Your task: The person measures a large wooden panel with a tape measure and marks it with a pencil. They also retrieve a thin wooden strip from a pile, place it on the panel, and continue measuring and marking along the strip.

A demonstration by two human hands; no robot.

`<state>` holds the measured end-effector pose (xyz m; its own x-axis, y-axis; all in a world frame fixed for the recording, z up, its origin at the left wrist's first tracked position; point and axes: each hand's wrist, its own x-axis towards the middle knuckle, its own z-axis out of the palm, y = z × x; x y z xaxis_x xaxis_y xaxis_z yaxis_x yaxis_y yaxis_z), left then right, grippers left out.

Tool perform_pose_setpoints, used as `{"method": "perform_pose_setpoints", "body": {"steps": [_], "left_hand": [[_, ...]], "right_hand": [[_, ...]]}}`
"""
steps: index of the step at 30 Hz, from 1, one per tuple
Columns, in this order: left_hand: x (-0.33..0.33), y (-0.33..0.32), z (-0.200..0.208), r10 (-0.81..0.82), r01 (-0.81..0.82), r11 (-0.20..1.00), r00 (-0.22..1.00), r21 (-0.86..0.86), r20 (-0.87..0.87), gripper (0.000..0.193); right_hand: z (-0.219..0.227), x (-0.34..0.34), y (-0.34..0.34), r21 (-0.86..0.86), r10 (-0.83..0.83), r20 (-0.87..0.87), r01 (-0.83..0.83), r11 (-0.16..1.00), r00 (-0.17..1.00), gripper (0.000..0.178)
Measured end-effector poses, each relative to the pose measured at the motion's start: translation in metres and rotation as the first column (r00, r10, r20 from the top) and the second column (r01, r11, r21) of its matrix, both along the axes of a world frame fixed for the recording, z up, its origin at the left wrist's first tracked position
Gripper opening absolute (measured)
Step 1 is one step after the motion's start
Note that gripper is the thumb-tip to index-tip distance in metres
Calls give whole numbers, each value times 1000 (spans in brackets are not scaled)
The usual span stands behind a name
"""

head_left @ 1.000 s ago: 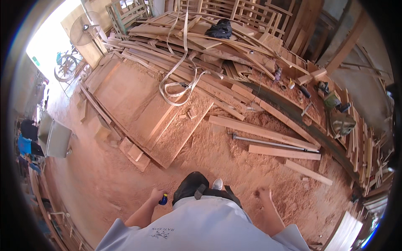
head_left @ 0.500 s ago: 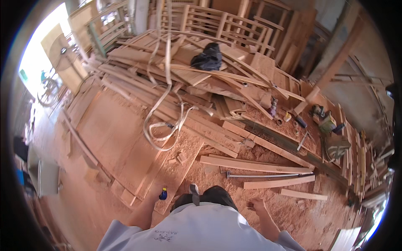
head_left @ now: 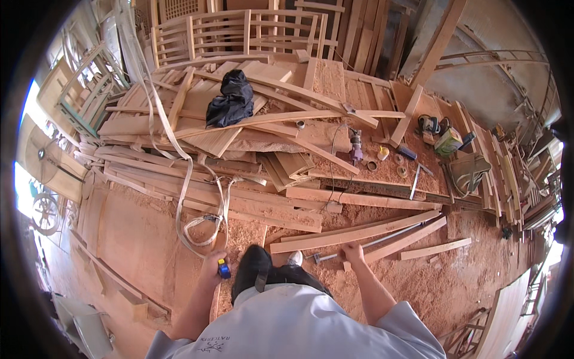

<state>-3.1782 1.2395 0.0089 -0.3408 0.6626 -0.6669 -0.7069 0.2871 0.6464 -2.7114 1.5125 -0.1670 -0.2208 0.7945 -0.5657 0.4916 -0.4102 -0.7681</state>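
Observation:
My left hand (head_left: 212, 264) is closed around a small blue-and-yellow tape measure (head_left: 224, 269), held out beside my left leg. On the other side, my right hand (head_left: 353, 252) hangs with its fingers loosely bent and nothing visible in them. In the picture it overlaps the near end of a squared timber (head_left: 406, 240); whether it touches the wood I cannot tell. Close by lie a long metal bar clamp (head_left: 382, 240), a longer curved timber (head_left: 359, 231) and a shorter strip (head_left: 435, 249), on the sawdust-covered floor.
Ahead rises a broad pile of planks (head_left: 257, 206) with a black plastic bag (head_left: 231, 99) on top. A pale strap (head_left: 185, 179) hangs down in loops at the left. Power tools (head_left: 431, 125) and a metal square (head_left: 417, 180) rest at the right. Sheet wood (head_left: 137, 239) covers the left floor.
My view has turned and come closer to the timbers. Both hands have swung forward, the right one now overlapping a timber's end. The tape measure stays in my left hand.

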Motion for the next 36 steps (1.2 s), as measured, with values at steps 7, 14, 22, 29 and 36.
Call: {"method": "perform_pose_setpoints", "body": {"steps": [7, 14, 22, 29, 36], "left_hand": [[-7, 147, 63, -55, 45, 989, 996, 140, 70, 15], [-25, 250, -31, -322, 322, 947, 943, 15, 82, 13], [-55, 344, -176, -573, 571, 805, 819, -162, 36, 15], [-71, 376, -276, -727, 693, 672, 684, -262, -53, 13], [-101, 446, -245, -720, 702, 693, 678, -163, -144, 14]], "right_hand": [[87, -93, 111, 81, -215, -191, 233, 969, 958, 15], [124, -162, 257, 678, -108, 247, -92, 729, 963, 24], [79, -228, 421, 707, -138, 478, -287, 647, 868, 29], [10, -254, 554, 685, -231, 656, -439, 581, 718, 27], [17, -297, 640, 438, -112, 807, -461, 772, 579, 34]]}}
